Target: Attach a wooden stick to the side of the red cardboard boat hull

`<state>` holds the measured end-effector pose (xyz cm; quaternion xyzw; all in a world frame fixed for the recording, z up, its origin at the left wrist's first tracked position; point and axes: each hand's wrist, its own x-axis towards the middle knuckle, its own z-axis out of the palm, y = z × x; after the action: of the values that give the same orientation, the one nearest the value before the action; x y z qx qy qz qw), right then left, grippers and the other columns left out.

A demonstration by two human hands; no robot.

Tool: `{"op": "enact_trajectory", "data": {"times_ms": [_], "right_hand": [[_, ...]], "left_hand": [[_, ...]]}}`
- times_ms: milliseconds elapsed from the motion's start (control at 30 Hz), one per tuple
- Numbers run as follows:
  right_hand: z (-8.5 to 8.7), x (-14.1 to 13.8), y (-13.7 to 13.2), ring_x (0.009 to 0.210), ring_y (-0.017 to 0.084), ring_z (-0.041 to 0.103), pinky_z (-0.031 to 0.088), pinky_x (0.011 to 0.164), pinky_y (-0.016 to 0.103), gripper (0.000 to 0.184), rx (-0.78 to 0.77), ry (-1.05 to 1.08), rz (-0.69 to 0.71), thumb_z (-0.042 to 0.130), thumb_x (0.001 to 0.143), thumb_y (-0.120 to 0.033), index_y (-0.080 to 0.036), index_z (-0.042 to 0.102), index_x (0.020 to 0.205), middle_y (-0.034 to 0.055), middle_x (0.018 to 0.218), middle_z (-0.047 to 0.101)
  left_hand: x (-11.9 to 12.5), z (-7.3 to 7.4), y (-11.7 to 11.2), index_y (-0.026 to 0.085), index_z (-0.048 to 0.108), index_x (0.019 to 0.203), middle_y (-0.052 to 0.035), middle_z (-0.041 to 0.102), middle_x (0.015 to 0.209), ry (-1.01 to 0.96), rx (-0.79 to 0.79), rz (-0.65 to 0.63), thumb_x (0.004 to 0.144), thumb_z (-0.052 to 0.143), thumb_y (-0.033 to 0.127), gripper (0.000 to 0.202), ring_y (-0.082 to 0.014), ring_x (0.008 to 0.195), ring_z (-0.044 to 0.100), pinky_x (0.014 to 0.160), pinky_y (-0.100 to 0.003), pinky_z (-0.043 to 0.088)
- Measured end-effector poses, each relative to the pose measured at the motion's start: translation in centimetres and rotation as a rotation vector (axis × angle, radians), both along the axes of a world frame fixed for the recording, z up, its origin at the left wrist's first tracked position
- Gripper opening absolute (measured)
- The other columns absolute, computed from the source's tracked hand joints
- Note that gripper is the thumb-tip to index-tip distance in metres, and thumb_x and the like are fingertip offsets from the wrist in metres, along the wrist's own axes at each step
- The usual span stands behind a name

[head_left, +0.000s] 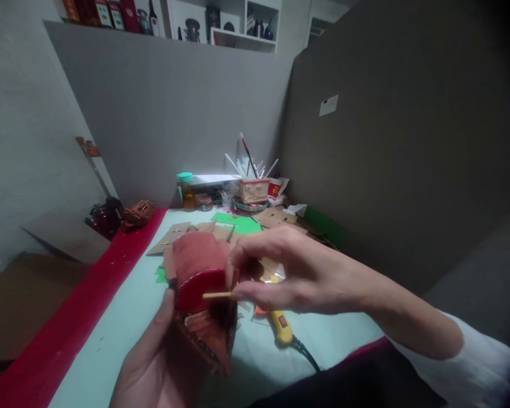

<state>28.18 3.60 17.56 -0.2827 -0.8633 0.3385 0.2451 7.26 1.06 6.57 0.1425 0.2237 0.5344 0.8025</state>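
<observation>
L hand (161, 362) cups red model (202, 300) from below, fingers wrapped on it, held above table (110, 334). R hand (293, 277) fingers pinched on thin stick (217, 294), tip against model's red front. Yellow tool (280, 326) on table just behind.

Head view, downward over near table (110, 334)
</observation>
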Motion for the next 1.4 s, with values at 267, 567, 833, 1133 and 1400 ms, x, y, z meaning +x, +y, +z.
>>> {"op": "enact_trajectory", "data": {"times_ms": [267,567,833,1133,1400], "right_hand": [[-0.1,-0.4,0.0,0.073,0.01,0.059,0.046,0.06,0.02,0.009,0.037,-0.024,-0.001,0.066,0.096,-0.02,-0.011,0.066,0.095,0.0004,0.084,0.065],[-0.4,-0.5,0.0,0.08,0.015,0.059,0.047,0.068,0.026,0.011,0.062,0.004,0.004,0.066,0.095,-0.016,-0.006,0.067,0.099,0.0045,0.089,0.066],[-0.4,-0.4,-0.2,0.082,0.014,0.055,0.047,0.071,0.026,0.022,0.078,0.021,-0.033,0.07,0.092,-0.017,-0.01,0.063,0.112,0.0018,0.095,0.06],[-0.8,-0.4,-0.1,0.084,0.012,0.054,0.046,0.072,0.023,0.024,0.132,0.069,-0.015,0.07,0.088,-0.008,-0.008,0.064,0.111,-0.0001,0.094,0.058],[-1.0,-0.4,0.1,0.091,0.014,0.057,0.05,0.078,0.024,0.028,0.188,0.111,0.046,0.068,0.087,-0.003,-0.016,0.062,0.111,-0.0002,0.101,0.063]], "left_hand": [[-1.7,-2.4,0.9,0.029,0.056,0.142,-0.0077,0.066,0.139,0.007,-0.096,0.016,0.092,0.061,0.045,0.053,-0.0288,0.12,0.067,0.098,-0.045,0.058],[-1.8,-2.5,1.1,0.029,0.057,0.141,-0.0041,0.07,0.133,0.009,-0.115,0.0,0.09,0.064,0.047,0.055,-0.0281,0.114,0.071,0.095,-0.042,0.061],[-0.9,-2.0,0.9,0.029,0.054,0.144,-0.0058,0.066,0.139,-0.008,-0.016,0.031,0.093,0.061,0.043,0.053,-0.0275,0.121,0.067,0.1,-0.041,0.058],[0.9,0.0,0.8,0.005,0.072,0.12,-0.023,0.074,0.117,-0.225,0.293,-0.068,0.105,0.027,0.028,0.052,-0.0319,0.104,0.075,0.086,-0.047,0.062],[1.9,0.9,1.6,0.028,0.058,0.141,-0.0127,0.073,0.129,-0.34,0.103,-0.086,0.101,0.04,0.05,0.049,-0.0338,0.125,0.063,0.107,-0.054,0.049]]}}
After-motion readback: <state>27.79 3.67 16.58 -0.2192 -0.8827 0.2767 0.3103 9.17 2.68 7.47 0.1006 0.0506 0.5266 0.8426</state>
